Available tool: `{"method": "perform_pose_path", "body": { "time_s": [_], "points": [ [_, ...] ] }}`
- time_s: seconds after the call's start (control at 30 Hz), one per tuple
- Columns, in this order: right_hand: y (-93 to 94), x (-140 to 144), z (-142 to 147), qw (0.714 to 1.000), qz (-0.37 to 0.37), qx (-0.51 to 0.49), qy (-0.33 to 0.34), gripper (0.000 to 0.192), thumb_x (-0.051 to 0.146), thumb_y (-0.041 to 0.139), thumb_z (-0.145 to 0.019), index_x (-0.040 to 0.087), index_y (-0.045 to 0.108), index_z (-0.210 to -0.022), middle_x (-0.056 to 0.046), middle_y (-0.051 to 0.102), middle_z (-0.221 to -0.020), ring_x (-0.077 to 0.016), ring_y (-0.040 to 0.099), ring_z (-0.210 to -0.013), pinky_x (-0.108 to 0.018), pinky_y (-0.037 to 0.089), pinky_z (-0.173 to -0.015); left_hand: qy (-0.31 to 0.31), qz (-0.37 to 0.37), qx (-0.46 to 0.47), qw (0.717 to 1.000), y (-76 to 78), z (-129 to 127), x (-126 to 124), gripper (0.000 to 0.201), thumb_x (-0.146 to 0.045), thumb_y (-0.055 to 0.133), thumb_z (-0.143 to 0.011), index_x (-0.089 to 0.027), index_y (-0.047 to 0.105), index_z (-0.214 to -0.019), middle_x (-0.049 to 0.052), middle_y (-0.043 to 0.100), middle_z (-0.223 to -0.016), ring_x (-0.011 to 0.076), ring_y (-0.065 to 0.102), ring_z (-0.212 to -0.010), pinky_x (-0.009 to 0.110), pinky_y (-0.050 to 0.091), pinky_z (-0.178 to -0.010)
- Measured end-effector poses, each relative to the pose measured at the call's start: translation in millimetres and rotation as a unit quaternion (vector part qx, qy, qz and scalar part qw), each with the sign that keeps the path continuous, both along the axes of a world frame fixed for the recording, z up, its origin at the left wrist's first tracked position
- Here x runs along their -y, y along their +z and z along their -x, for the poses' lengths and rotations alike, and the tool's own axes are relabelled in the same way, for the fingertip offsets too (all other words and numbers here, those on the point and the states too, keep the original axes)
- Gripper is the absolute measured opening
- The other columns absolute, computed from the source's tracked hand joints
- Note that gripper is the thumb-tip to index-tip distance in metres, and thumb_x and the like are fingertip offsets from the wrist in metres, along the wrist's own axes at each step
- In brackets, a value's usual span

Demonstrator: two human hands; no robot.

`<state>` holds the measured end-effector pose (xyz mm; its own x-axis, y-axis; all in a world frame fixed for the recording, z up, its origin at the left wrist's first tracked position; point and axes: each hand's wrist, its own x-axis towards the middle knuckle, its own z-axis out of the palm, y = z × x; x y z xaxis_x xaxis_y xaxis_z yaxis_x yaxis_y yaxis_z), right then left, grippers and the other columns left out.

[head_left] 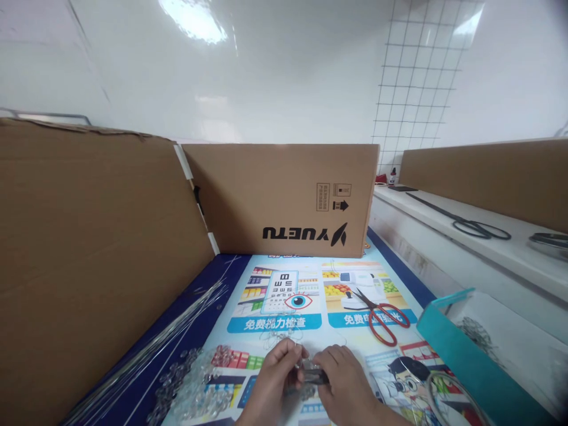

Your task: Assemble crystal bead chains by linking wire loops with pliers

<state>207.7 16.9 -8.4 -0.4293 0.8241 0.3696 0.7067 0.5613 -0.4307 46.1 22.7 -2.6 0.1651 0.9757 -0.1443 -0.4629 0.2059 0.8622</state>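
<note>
My left hand [280, 377] is closed in a pinch on small clear beads [305, 362] and thin wire, partly hidden by the fingers. Close against it, my right hand [345, 384] is wrapped round a dark metal tool that looks like pliers [315, 376], its jaws pointing toward the left fingers. Just beyond the hands lie loops of thin wire with clear beads [279, 337]. To the left are piles of clear beads [199, 393], dark beads [173, 378] and reddish beads [223, 356].
Red-handled scissors [385, 319] lie at right, near a teal box [470, 361] holding thin wire pieces. A wire coil [457, 396] sits at front right. Long straight wires [155, 343] lie left. Cardboard panels [284, 195] stand around; large scissors [477, 228] rest on a white ledge.
</note>
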Motion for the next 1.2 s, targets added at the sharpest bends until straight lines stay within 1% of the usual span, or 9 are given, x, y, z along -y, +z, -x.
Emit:
{"method": "perform_pose_path", "body": {
  "time_s": [0.13, 0.17, 0.27, 0.33, 0.53, 0.73, 0.9, 1.07, 1.2],
  "points": [
    [0.0, -4, -1, 0.999, -0.02, -0.04, 0.015, 0.029, 0.003, 0.047, -0.066, 0.021, 0.053, -0.088, -0.003, 0.056, -0.083, -0.0203, 0.047, -0.079, -0.034, 0.034, -0.074, -0.006, -0.001, -0.014, 1.0, -1.9, 1, 0, 0.025, -0.038, 0.06, -0.08, -0.016, 0.057, -0.069, -0.003, 0.053, -0.052, 0.0068, 0.043, -0.043, 0.02, 0.031, -0.046],
    [0.1, -5, -2, 0.998, -0.021, -0.052, 0.015, 0.027, 0.003, 0.046, -0.068, 0.021, 0.053, -0.086, -0.002, 0.056, -0.081, -0.0196, 0.048, -0.078, -0.033, 0.034, -0.073, -0.007, -0.004, -0.015, 1.0, -1.9, 1, 0, 0.025, -0.038, 0.06, -0.081, -0.016, 0.056, -0.068, -0.002, 0.054, -0.052, 0.0064, 0.042, -0.042, 0.02, 0.03, -0.046],
    [0.3, -7, -2, 0.996, -0.029, -0.086, 0.011, 0.024, 0.002, 0.046, -0.07, 0.021, 0.052, -0.083, -0.002, 0.055, -0.079, -0.0183, 0.048, -0.076, -0.031, 0.034, -0.069, -0.004, -0.017, -0.025, 1.0, 0.1, 2, -1, 0.024, -0.036, 0.06, -0.081, -0.016, 0.055, -0.068, -0.001, 0.059, -0.066, 0.0052, 0.044, -0.043, 0.02, 0.029, -0.046],
    [0.5, -9, -3, 0.994, -0.035, -0.1, 0.009, 0.022, 0.002, 0.047, -0.072, 0.021, 0.052, -0.083, -0.002, 0.054, -0.079, -0.0181, 0.048, -0.076, -0.031, 0.035, -0.069, -0.008, -0.025, -0.035, 0.999, 2.9, 2, 0, 0.023, -0.036, 0.058, -0.082, -0.017, 0.054, -0.07, -0.001, 0.06, -0.071, 0.0052, 0.046, -0.043, 0.021, 0.028, -0.046],
    [-0.6, -13, -5, 0.991, -0.046, -0.124, 0.019, 0.018, 0.005, 0.05, -0.073, 0.02, 0.052, -0.083, -0.002, 0.053, -0.078, -0.0179, 0.048, -0.075, -0.03, 0.036, -0.067, 0.007, -0.022, -0.038, 0.999, 12.8, 0, 3, 0.02, -0.034, 0.059, -0.082, -0.018, 0.053, -0.072, -0.001, 0.06, -0.073, 0.0047, 0.045, -0.042, 0.021, 0.027, -0.046],
    [-0.4, -12, -7, 0.988, -0.057, -0.135, 0.055, 0.022, 0.004, 0.049, -0.073, 0.021, 0.055, -0.085, -0.002, 0.053, -0.082, -0.0183, 0.048, -0.079, -0.032, 0.036, -0.07, -0.02, -0.027, -0.021, 0.999, 10.0, 1, 1, 0.021, -0.035, 0.059, -0.082, -0.017, 0.053, -0.072, -0.001, 0.057, -0.071, 0.0054, 0.045, -0.045, 0.021, 0.028, -0.047],
    [3.9, -14, -7, 0.985, -0.042, -0.159, 0.051, 0.019, 0.004, 0.051, -0.072, 0.021, 0.056, -0.08, -0.002, 0.052, -0.079, -0.0177, 0.048, -0.076, -0.031, 0.037, -0.069, -0.026, -0.042, -0.044, 0.998, 7.6, 1, 3, 0.02, -0.035, 0.056, -0.084, -0.018, 0.053, -0.074, -0.001, 0.058, -0.072, 0.0041, 0.043, -0.044, 0.02, 0.026, -0.045],
    [11.4, -16, -8, 0.982, -0.019, -0.183, 0.039, 0.011, 0.011, 0.055, -0.076, 0.02, 0.057, -0.083, -0.002, 0.054, -0.081, -0.016, 0.051, -0.077, -0.028, 0.04, -0.068, -0.037, -0.041, -0.036, 0.998, 9.9, -1, 3, 0.021, -0.036, 0.063, -0.078, -0.017, 0.056, -0.073, -0.002, 0.057, -0.067, 0.0015, 0.036, -0.038, 0.019, 0.02, -0.041],
    [21.4, -14, -6, 0.976, 0.036, -0.212, 0.031, 0.006, 0.016, 0.054, -0.08, 0.019, 0.059, -0.081, -0.001, 0.055, -0.077, -0.0139, 0.052, -0.073, -0.025, 0.041, -0.066, -0.05, -0.037, -0.022, 0.998, 9.6, -2, 3, 0.02, -0.036, 0.065, -0.076, -0.016, 0.059, -0.076, -0.002, 0.057, -0.069, -0.0001, 0.033, -0.036, 0.019, 0.016, -0.04]
  ]
}}
